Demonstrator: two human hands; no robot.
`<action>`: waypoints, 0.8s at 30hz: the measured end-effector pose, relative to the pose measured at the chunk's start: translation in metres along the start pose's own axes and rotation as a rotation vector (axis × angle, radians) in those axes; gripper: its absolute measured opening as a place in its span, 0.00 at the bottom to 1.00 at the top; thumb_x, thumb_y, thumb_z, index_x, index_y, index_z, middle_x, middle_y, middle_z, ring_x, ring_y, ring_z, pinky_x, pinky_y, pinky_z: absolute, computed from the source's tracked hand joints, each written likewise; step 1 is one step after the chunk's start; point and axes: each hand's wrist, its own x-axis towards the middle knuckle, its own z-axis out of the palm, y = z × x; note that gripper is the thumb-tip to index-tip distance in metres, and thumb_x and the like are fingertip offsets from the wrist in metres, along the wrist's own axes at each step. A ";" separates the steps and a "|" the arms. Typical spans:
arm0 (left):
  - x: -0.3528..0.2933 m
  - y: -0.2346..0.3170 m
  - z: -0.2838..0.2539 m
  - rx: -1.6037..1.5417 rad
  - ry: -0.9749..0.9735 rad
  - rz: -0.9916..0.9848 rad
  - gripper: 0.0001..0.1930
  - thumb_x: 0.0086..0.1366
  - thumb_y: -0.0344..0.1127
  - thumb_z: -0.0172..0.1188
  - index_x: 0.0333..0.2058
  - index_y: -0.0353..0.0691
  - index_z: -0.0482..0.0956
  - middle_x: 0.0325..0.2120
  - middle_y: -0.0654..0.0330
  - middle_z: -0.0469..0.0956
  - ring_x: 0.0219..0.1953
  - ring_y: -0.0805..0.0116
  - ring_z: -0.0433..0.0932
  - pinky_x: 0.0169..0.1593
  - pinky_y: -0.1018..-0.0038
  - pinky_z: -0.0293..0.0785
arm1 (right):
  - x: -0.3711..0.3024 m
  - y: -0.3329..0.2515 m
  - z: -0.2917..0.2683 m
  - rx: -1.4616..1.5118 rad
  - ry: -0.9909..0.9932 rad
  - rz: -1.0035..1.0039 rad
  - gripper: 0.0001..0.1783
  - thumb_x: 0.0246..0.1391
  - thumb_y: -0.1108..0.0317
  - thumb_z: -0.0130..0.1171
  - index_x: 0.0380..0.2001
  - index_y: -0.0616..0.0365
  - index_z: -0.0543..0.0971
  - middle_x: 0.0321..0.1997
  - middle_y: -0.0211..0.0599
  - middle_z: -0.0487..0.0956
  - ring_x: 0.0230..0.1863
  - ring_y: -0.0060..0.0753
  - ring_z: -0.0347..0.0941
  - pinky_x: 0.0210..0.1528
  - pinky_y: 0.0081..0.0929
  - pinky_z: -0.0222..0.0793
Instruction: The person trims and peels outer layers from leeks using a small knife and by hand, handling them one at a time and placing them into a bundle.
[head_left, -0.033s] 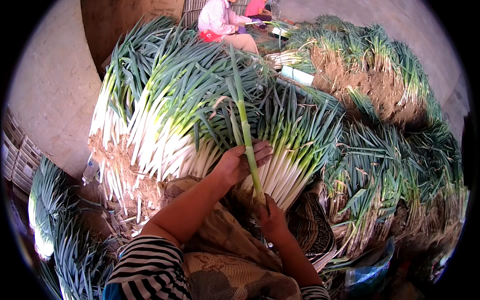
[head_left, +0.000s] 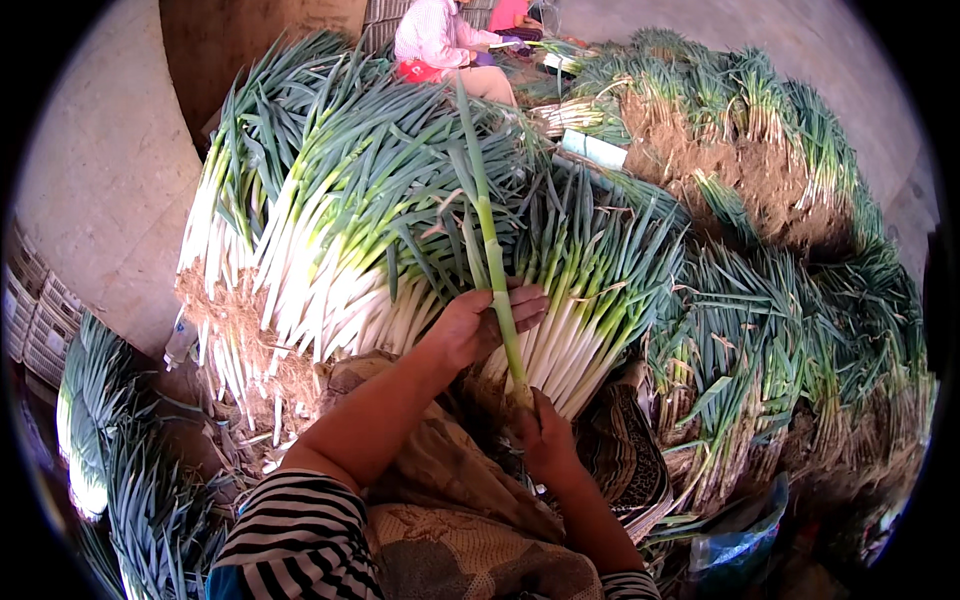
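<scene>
A single green onion (head_left: pixel 489 248) stands slanted in front of me, its green leaves pointing away and its root end toward my lap. My left hand (head_left: pixel 468 328) supports the stalk at mid-length, with the thumb side against it and the fingers stretched out behind it. Lower down, my right hand (head_left: pixel 548 442) is closed round the base of the same stalk; its fingertips and the roots are mostly hidden. Just beyond my hands lies a bundle of green onions with white stems (head_left: pixel 590 325). A larger heap of green onions (head_left: pixel 340 255) spreads to the left.
More green onions with soil on their roots (head_left: pixel 740 370) lie along the right, and others (head_left: pixel 740 165) sit behind. Leafy bundles (head_left: pixel 150 490) rest at lower left beside stacked crates (head_left: pixel 45 310). A person in a pink checked shirt (head_left: pixel 435 38) sits at the back, another beyond.
</scene>
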 end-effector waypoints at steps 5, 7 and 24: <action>-0.003 0.006 0.008 0.541 -0.171 -0.160 0.20 0.60 0.36 0.44 0.47 0.28 0.61 0.42 0.45 0.71 0.48 0.56 0.70 0.55 0.64 0.60 | -0.007 -0.001 -0.012 -0.039 0.021 -0.005 0.20 0.55 0.65 0.44 0.47 0.68 0.64 0.38 0.58 0.71 0.40 0.55 0.69 0.41 0.36 0.64; -0.004 -0.027 -0.011 1.305 -0.455 -0.415 0.19 0.60 0.39 0.45 0.46 0.33 0.65 0.39 0.53 0.74 0.44 0.63 0.72 0.51 0.70 0.63 | -0.005 -0.020 -0.021 -0.013 0.051 0.002 0.19 0.56 0.64 0.43 0.46 0.66 0.65 0.34 0.56 0.73 0.36 0.53 0.70 0.38 0.36 0.65; -0.011 -0.028 0.006 0.487 -0.251 -0.240 0.17 0.62 0.41 0.47 0.44 0.34 0.65 0.36 0.52 0.73 0.42 0.58 0.73 0.47 0.62 0.69 | -0.061 0.050 -0.038 0.348 -0.162 0.186 0.17 0.52 0.66 0.49 0.44 0.62 0.65 0.28 0.36 0.71 0.30 0.24 0.66 0.33 0.22 0.65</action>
